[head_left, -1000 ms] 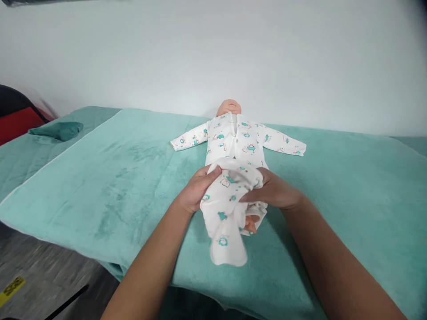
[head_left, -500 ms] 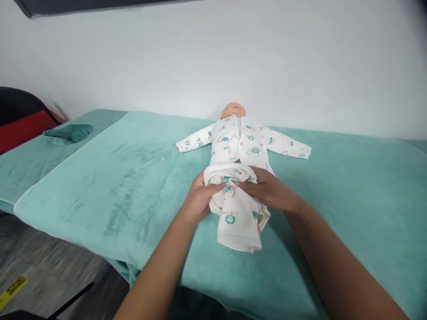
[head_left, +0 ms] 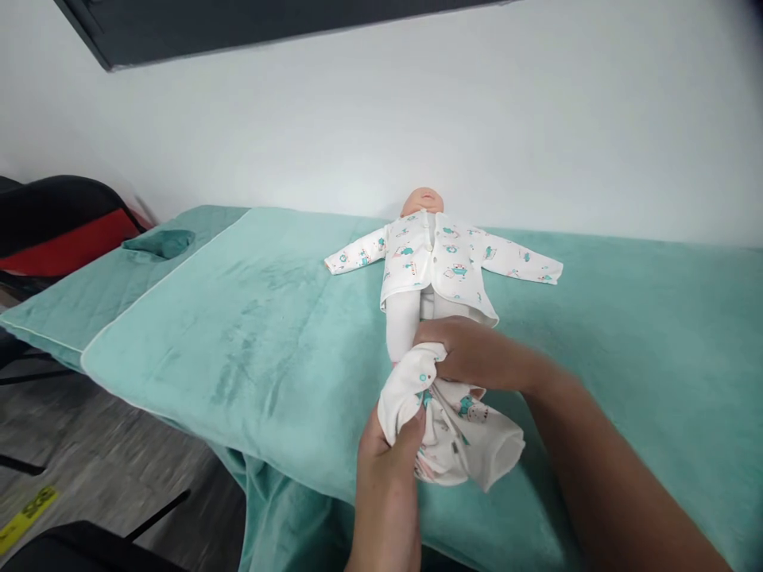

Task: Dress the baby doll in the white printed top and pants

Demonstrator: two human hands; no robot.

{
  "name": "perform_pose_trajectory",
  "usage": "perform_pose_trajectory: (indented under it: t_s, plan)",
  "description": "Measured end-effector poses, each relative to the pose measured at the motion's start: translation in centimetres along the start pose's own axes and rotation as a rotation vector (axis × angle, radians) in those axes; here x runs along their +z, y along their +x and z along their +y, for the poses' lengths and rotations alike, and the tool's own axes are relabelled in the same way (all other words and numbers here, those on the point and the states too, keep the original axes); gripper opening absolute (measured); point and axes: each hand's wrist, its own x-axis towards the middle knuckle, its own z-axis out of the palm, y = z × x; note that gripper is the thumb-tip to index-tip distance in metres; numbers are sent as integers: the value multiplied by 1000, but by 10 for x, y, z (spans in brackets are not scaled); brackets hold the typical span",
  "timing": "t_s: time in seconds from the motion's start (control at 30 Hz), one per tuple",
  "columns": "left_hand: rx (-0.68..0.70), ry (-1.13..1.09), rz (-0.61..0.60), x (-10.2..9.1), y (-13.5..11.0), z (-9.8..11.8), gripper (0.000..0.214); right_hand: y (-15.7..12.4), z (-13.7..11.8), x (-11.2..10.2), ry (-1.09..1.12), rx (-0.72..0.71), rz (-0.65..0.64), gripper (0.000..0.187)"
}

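In the head view, our left hand (head_left: pixel 390 451) and right hand (head_left: pixel 470 348) both grasp the trousers (head_left: pixel 450 433) near the waistband, seemingly to keep it spread, at the foot end of the doll (head_left: pixel 411 270), laid back-down on the bed (head_left: pixel 268 334), perhaps for steadiness.

The trousers (head_left: pixel 486 433) are soft white cloth, thin and matt, creased into loose folds; the jacket (head_left: pixel 408 262) is similar printed cloth, lying flatter. Bare skin on the doll's head (head_left: pixel 420 202) looks like smooth plastic or rubber with a faint sheen, while its left-side leg (head_left: pixel 402 322) has a plain, matt white surface. The green bed cover (head_left: pixel 196 326) is plush and velvety, with brushed darker patches; the far-left cover (head_left: pixel 116 306) is quilted cloth. Behind, the white wall (head_left: pixel 381 119) is smooth. The grey floor (head_left: pixel 128 445) has a streaky, wood-like grain.
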Motion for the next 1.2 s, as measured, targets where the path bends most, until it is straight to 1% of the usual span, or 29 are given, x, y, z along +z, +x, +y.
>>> perform_pose_trajectory:
  t_s: [0.07, 0.13, 0.27, 0.4, 0.5, 0.6, 0.7, 0.83, 0.93, 1.03, 1.1, 1.13, 1.2]
  plan:
    - [23, 37, 38, -7, 3, -4, 57, 1, 1, 4, -64, -4, 11, 8]
    - [24, 117, 44, -16, 8, -5, 55, 4, 3, 9, -142, -1, 37, 9]
    - [5, 255, -2, -28, 17, 1, 47, 9, 8, 17, -229, 36, 70, 19]
    - [-31, 164, -56, -26, 19, 10, 48, 9, 6, 18, -243, 36, 80, 20]
    - [-83, 75, -104, -26, 24, 15, 47, 9, 6, 16, -186, 27, 53, 23]
    - [-55, 44, -137, -31, 37, 16, 48, 10, 7, 14, -86, 2, 37, 24]
    - [16, 106, -155, -34, 54, 21, 47, 11, 8, 13, 13, -7, 58, 26]
    - [51, 221, -150, -28, 70, 32, 43, 10, 7, 12, 155, 43, 76, 31]
    - [109, 306, -124, -22, 78, 39, 36, 9, 10, 8, 293, 51, 37, 33]
    - [179, 340, -113, -20, 85, 42, 29, 8, 14, 4, 395, 26, -39, 36]
    - [200, 338, -122, -22, 88, 43, 25, 8, 16, 3, 424, 14, -80, 39]
    - [205, 335, -137, -23, 90, 43, 22, 9, 17, 3, 414, 19, -74, 40]
    - [214, 336, -179, -26, 94, 43, 21, 10, 18, 5, 352, 42, -21, 39]
